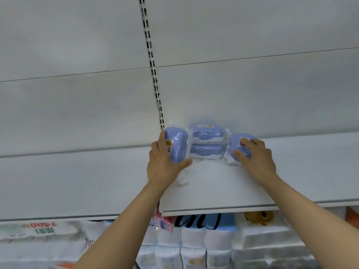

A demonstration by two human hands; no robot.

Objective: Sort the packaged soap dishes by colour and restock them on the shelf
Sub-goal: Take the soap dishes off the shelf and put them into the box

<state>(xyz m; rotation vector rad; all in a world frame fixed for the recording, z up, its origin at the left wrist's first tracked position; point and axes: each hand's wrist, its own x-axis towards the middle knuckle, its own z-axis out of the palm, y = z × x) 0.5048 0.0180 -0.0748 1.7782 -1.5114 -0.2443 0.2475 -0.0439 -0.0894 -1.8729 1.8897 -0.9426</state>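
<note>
- L hand (162, 162): fingers (161, 137) and thumb curled round a periwinkle-blue plastic soap dish in clear film wrap (176, 144), held on edge w/ its sticker toward the palm.
- R hand (254, 156): fingers (246, 142) and thumb clamp a 2nd wrapped blue soap dish (237, 144), label up.
- Btwn them: stack of two more wrapped blue soap dishes (207, 141) on the white metal shelf (213, 187), at the back panel, just beside both held ones.
- Slotted upright rail (153, 70) runs up behind.
- Below the shelf: packs of white tissue rolls (194, 237).
</note>
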